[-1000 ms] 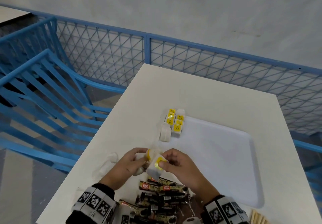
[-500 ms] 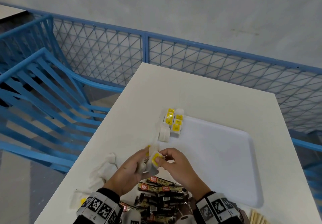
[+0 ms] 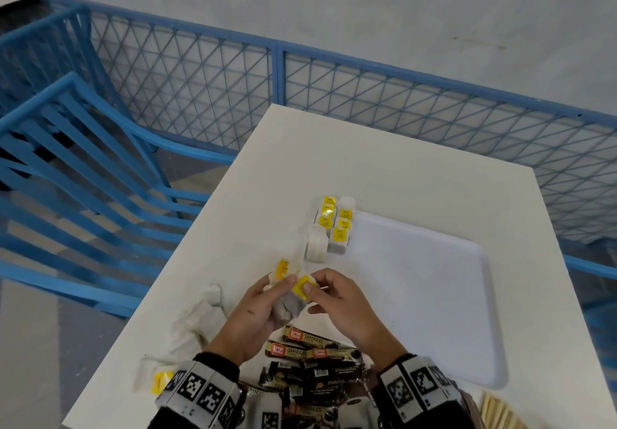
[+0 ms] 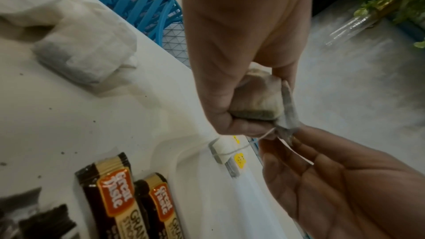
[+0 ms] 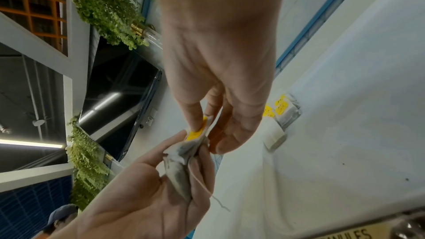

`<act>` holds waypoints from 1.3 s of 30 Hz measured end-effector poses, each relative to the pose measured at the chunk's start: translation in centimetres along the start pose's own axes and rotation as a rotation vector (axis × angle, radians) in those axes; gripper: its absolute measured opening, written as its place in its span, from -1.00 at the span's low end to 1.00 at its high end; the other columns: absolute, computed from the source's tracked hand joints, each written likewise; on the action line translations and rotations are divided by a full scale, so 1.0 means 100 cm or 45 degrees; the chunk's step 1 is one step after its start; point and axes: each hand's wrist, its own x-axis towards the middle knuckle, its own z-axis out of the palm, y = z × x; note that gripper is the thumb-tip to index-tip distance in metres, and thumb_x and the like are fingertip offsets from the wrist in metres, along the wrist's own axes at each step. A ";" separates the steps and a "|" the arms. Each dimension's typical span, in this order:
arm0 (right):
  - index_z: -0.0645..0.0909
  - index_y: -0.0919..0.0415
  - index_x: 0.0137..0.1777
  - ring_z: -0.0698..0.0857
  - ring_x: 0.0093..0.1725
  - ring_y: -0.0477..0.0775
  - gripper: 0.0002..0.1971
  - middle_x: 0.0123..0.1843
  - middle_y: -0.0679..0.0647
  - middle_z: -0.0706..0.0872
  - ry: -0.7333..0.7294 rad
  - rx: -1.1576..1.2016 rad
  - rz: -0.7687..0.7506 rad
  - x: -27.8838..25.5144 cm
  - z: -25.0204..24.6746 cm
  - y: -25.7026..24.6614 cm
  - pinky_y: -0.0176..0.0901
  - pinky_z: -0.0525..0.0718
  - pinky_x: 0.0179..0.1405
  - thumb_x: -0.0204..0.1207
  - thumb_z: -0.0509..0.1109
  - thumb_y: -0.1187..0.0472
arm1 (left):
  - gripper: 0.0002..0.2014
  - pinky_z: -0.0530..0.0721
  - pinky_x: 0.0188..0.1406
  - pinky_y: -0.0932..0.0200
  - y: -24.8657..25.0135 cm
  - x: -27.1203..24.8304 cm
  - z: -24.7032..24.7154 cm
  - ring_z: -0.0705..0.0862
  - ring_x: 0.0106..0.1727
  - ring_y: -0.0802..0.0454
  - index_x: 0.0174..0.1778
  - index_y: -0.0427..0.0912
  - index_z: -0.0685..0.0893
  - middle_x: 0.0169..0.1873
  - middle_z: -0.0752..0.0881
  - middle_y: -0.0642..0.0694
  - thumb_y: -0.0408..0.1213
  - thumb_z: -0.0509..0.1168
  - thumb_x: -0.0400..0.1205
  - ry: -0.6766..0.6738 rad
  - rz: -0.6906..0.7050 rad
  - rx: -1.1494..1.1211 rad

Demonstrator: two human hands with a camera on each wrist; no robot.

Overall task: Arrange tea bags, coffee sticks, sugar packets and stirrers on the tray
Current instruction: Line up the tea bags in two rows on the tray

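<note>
Coffee sticks [image 3: 310,378] and wooden stirrers [image 3: 500,415] run off the bottom edge; the wristbands partly hide the sticks.

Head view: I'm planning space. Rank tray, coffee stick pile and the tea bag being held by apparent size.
1. tray
2. coffee stick pile, partly cut off by the frame
3. tea bag, mostly hidden by both hands

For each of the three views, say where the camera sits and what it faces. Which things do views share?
Head: looks down at the table, tray, both hands.
Left wrist: along the left hand gripping tea bags; right hand opposite.
Right wrist: along the right hand pinching the yellow tag; left hand below.
Shared: both hands, held tea bags.
</note>
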 end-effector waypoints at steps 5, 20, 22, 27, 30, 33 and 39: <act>0.53 0.26 -0.07 0.70 -0.13 0.04 -0.91 -0.10 0.15 0.68 0.031 0.394 0.084 -0.001 -0.005 -0.004 -0.10 0.72 -0.10 0.63 0.24 0.26 | -0.73 0.51 -0.46 0.29 0.000 0.004 -0.001 0.55 -0.45 0.08 -0.44 -0.22 0.58 -0.53 0.39 -0.19 -0.33 0.29 0.61 0.092 0.069 -0.007; 0.54 0.43 0.09 0.70 0.03 0.12 -0.82 0.10 0.26 0.68 0.217 0.712 0.163 0.041 -0.049 0.009 -0.30 0.75 -0.01 0.61 0.15 0.54 | -0.92 0.60 -0.10 0.15 0.009 0.005 -0.010 0.65 -0.10 -0.08 -0.10 -0.16 0.63 -0.18 0.70 -0.19 -0.24 0.28 0.64 0.228 0.154 0.328; 0.55 0.46 0.11 0.71 -0.05 0.10 -0.84 0.04 0.27 0.70 0.310 0.502 0.183 0.049 -0.050 0.012 -0.31 0.76 -0.07 0.59 0.21 0.51 | -0.92 0.61 -0.09 0.14 0.009 0.005 -0.009 0.66 -0.09 -0.08 -0.11 -0.15 0.63 -0.18 0.71 -0.18 -0.24 0.28 0.64 0.238 0.148 0.322; 0.46 0.22 0.08 0.63 -0.29 0.01 -0.75 -0.16 0.12 0.66 0.622 0.192 0.311 0.065 -0.052 0.026 -0.24 0.60 -0.29 0.48 0.39 0.43 | -0.90 0.59 -0.14 0.15 0.008 0.004 -0.011 0.64 -0.14 -0.07 -0.16 -0.14 0.60 -0.18 0.68 -0.18 -0.23 0.28 0.64 0.242 0.152 0.321; 0.42 0.17 0.13 0.60 -0.20 0.06 -0.65 -0.11 0.11 0.67 0.713 0.083 0.348 0.071 -0.052 0.034 -0.17 0.57 -0.23 0.43 0.46 0.39 | -0.87 0.57 -0.19 0.16 0.005 0.005 -0.013 0.64 -0.18 -0.05 -0.13 -0.20 0.60 -0.21 0.67 -0.17 -0.21 0.28 0.64 0.231 0.151 0.344; 0.38 0.17 0.22 0.62 -0.09 0.12 -0.55 -0.12 0.09 0.68 0.722 0.000 0.316 0.074 -0.050 0.036 -0.17 0.56 -0.22 0.41 0.49 0.35 | -0.86 0.57 -0.19 0.16 0.003 0.007 -0.013 0.64 -0.19 -0.04 -0.12 -0.20 0.60 -0.24 0.68 -0.16 -0.20 0.28 0.64 0.239 0.138 0.349; 0.30 0.17 0.34 0.66 -0.06 0.09 -0.42 -0.16 0.05 0.70 0.773 -0.076 0.256 0.072 -0.048 0.037 -0.17 0.54 -0.07 0.40 0.52 0.27 | -0.85 0.56 -0.26 0.18 0.001 0.009 -0.007 0.64 -0.23 0.00 -0.12 -0.18 0.62 -0.26 0.69 -0.13 -0.16 0.28 0.64 0.198 0.173 0.481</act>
